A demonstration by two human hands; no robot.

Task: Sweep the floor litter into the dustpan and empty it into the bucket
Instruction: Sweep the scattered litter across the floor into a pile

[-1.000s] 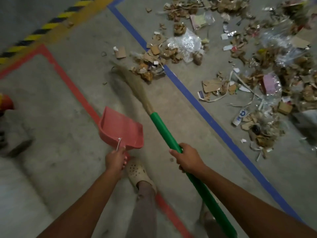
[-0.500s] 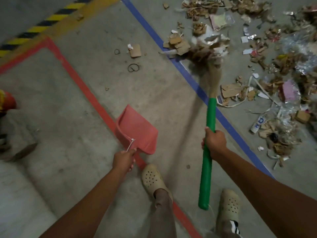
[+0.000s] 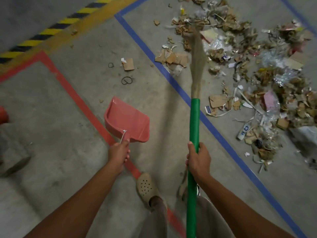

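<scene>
Fingers (image 3: 200,149) of my right hand (image 3: 198,160) wrap the green handle of the broom (image 3: 194,121); my left hand (image 3: 119,152) grips the dustpan (image 3: 127,121) by its stub, pan empty, mouth pointing away. On the head view, the bristles (image 3: 197,54) have swung away from the pan, crossed the blue line (image 3: 173,81) and now reach into the litter (image 3: 267,79), well apart from the pan. I judge a pull-back stroke comes next. Nothing is collected yet, and I can't make out a bucket.

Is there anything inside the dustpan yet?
No litter shows inside the dustpan: only bare pink plastic. Its handle is covered by the left hand, and the floor beneath it is hidden.
</scene>
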